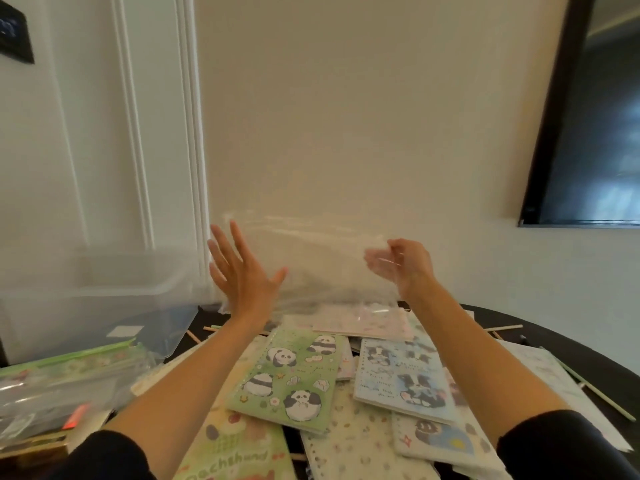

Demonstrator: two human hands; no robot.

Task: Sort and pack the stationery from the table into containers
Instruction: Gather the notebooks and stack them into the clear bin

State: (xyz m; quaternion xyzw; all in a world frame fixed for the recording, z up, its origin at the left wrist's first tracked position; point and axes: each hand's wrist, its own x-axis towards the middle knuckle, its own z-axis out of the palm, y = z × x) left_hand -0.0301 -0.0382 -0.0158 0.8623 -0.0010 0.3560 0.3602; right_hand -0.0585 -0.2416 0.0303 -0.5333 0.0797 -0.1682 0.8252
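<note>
- Holding the clear bag (318, 261) up over the table (554, 329), I have only one real grip. The right hand (401, 263) curls its fingers round the bag's right edge, while the left hand (239, 271) is spread, fingers straight, against the left edge.
- The film is blurred and nearly invisible to me, so I cannot tell where its mouth is. Reaching in on the wrong side would crumple it.
- If the spread left hand came away, I judge the bag would sag from the right hand onto the heap below.
- The stationery lies in a loose, overlapping pile under my arms, with the panda notebook (294, 372) on top and the dog notebook (401, 372) just beside it. Pulling one out could slide the others toward the table edge.
- Thin sticks (505, 328) lie at the pile's far side, and a trailing bag could sweep them off.
- The bin (104, 289) stands near the left hand, where a wide swing could knock it.
</note>
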